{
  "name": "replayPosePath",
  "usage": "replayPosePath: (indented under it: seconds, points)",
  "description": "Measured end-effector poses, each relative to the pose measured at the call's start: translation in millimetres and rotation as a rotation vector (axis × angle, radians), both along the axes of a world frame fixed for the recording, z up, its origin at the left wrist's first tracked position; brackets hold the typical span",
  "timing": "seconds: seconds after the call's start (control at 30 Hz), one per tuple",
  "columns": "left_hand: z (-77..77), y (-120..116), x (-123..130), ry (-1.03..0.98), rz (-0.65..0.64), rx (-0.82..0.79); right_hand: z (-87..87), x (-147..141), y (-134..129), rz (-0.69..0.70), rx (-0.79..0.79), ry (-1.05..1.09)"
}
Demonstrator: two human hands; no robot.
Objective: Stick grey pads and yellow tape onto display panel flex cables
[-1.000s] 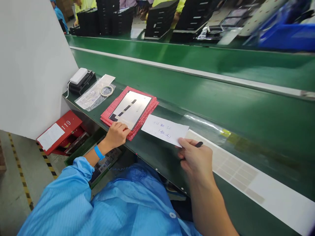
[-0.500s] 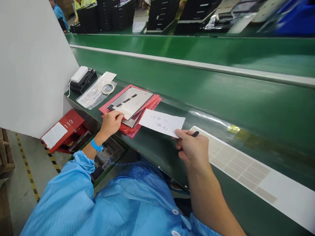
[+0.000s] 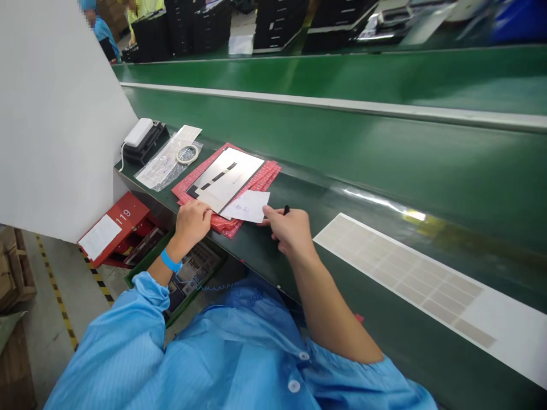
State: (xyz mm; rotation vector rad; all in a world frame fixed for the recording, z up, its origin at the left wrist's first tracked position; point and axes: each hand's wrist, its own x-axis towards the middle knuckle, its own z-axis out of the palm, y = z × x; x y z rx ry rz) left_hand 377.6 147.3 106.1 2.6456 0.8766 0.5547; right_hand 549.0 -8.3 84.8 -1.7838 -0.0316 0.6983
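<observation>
My left hand [image 3: 193, 222] is closed on the near left edge of a flat silver display panel [image 3: 233, 173] that has a dark strip across its back. Beneath this panel lies a stack of red bubble-wrap bags [image 3: 262, 179]. A white paper slip [image 3: 252, 206] with handwriting is pinched between the thumb and fingers of my right hand [image 3: 290, 225]. The slip's left end goes in under the panel's right near edge and is partly hidden. A black pen [image 3: 286, 210], mostly hidden, also sticks out of my right hand.
On the right lies a long sticker sheet [image 3: 405, 279]. At the left are a tape roll [image 3: 187, 154] on plastic-bagged sheets [image 3: 160, 165] and a black device [image 3: 147, 142]. A red box [image 3: 119, 228] stands below. Black tray stacks [image 3: 280, 25] and other people are beyond the belt.
My right hand has moved left, bringing the slip from the open bench to the stack, its end now under the panel. The panel's near corner, raised before, sits lower.
</observation>
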Motion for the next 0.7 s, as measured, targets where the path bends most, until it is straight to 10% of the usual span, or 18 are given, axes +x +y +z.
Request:
replayPosePath:
  seconds: [0.17, 0.5, 0.7]
  points:
    - [-8.5, -70.1, 10.6, -0.092, -0.069, 0.049, 11.9, 8.8, -108.6, -0.050, -0.055, -0.138]
    - [6.4, -255.0, 151.4, -0.046, -1.153, -0.084, 75.8, 46.3, -359.3, -0.835, 0.074, -0.567]
    - [9.1, -317.8, 216.3, 0.185, -1.146, -0.016, 25.9, 48.4, -443.4, -0.755, -0.711, -0.378]
